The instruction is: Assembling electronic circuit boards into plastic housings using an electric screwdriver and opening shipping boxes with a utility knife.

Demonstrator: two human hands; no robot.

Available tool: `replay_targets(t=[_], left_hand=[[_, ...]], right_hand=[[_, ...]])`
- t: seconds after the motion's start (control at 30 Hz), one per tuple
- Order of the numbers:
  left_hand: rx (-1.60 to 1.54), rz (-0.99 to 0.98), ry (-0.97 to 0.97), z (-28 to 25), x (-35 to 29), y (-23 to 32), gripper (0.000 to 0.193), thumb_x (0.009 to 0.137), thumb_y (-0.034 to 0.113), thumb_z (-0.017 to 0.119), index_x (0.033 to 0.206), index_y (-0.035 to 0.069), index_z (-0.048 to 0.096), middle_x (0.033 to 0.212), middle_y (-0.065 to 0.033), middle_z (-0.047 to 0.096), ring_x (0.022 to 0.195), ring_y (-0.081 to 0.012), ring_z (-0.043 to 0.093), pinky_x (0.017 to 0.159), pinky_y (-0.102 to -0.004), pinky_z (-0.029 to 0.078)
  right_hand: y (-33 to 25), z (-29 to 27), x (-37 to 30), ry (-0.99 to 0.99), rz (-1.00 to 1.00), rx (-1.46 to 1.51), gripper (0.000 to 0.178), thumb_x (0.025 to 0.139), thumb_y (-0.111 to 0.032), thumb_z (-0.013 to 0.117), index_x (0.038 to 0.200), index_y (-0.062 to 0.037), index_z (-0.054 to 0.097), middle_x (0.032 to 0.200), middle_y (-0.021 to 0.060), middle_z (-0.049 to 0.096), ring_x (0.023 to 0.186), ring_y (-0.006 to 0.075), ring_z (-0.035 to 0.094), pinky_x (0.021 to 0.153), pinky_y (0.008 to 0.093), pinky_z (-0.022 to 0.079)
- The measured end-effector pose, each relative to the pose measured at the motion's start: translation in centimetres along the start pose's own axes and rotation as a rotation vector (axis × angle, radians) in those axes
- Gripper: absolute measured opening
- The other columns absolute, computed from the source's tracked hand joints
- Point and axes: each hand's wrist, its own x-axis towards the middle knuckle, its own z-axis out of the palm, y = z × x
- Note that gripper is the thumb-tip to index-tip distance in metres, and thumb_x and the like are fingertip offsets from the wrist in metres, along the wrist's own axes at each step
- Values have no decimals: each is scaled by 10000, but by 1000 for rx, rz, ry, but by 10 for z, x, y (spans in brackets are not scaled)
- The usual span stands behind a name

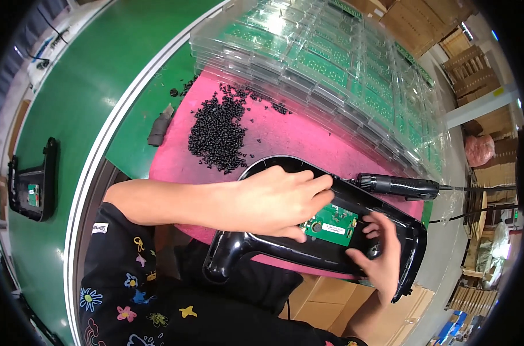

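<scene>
Over the near part of a pink mat (169,153), a black casing (412,245) with a looped handle is laid with its hollow side up, its edge carried past the mat toward the person's dark, flower-patterned sleeve (141,277). Inside the casing, a green circuit board (343,222) marked with a white label is seated between the two hands. Its left part is partly covered by the left hand (285,199), whose fingers are bent and whose thumb is lowered beside the board; whether anything is pinched there cannot be told. At the board's right end, the right hand (383,254) is held with fingers curled and thumb spread apart, nothing being seen clasped between them. Beyond the casing, small black screws (219,132) are heaped on the mat, and a dark grey roll (159,130) is placed to their left. Behind the casing's right half, a black electric screwdriver (397,185) is laid near stacked clear trays (308,89) filled with green boards. At far left, a second casing (49,179) is set down with a small board (33,195) inside.
</scene>
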Motion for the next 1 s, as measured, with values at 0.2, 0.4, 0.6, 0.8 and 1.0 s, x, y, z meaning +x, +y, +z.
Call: replay_targets(t=[0.2,0.4,0.6,0.8,1.0], left_hand=[[144,-173,363,-35,1,-33,238,729,55,644,944,9,553,864,-126,548,753,-305,592,626,-384,499],[258,-423,115,-30,-20,-62,54,673,5,604,699,-19,564,699,-173,596,708,-350,608,624,-425,500],[325,-375,140,-26,-19,-60,43,682,-32,572,725,-33,566,720,-181,590,730,-350,607,634,-417,494],[20,-195,380,-29,0,-47,95,754,-24,572,849,-29,576,843,-152,560,801,-337,575,705,-387,466],[-379,-17,300,-24,10,-24,105,745,45,661,789,-21,592,786,-111,576,743,-273,595,662,-350,471]], right_hand=[[17,-63,17,499,75,-515,427,880,-132,575,1284,-55,462,954,100,548,890,200,504,828,316,402],[51,-78,62,434,231,2,254,930,-174,530,1141,-45,473,963,57,513,873,115,503,775,258,434],[-6,-19,90,805,-325,545,437,883,-80,570,1190,-27,264,1091,216,553,1042,290,571,911,406,456],[-17,0,92,286,-190,1164,287,897,-223,561,1088,-47,440,831,69,543,814,210,535,852,390,441],[-63,-6,65,281,-503,1398,314,878,-342,587,1059,-98,510,676,-49,428,667,90,405,803,311,315]])
